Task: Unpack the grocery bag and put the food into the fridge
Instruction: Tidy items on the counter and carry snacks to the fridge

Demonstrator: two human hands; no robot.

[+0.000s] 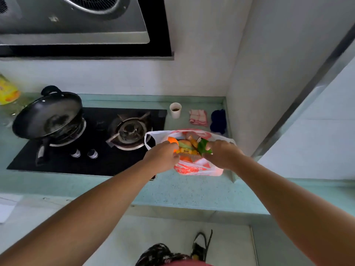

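Reaching: both hands are going into the grocery bag (194, 168), centre right of the frame, on the tabletop (184, 191).
Left hand (163, 158): closing around an orange fruit (171, 141).
Right hand (223, 154): pinching a green packet (204, 146), to lift food out.

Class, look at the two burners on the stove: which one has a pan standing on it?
The left burner, the one farther from the grocery bag. A black wok sits on it, while the right burner beside the bag is bare.

Home kitchen: gas hob (92, 139) w/ wok (48, 116), hood (76, 22) above.
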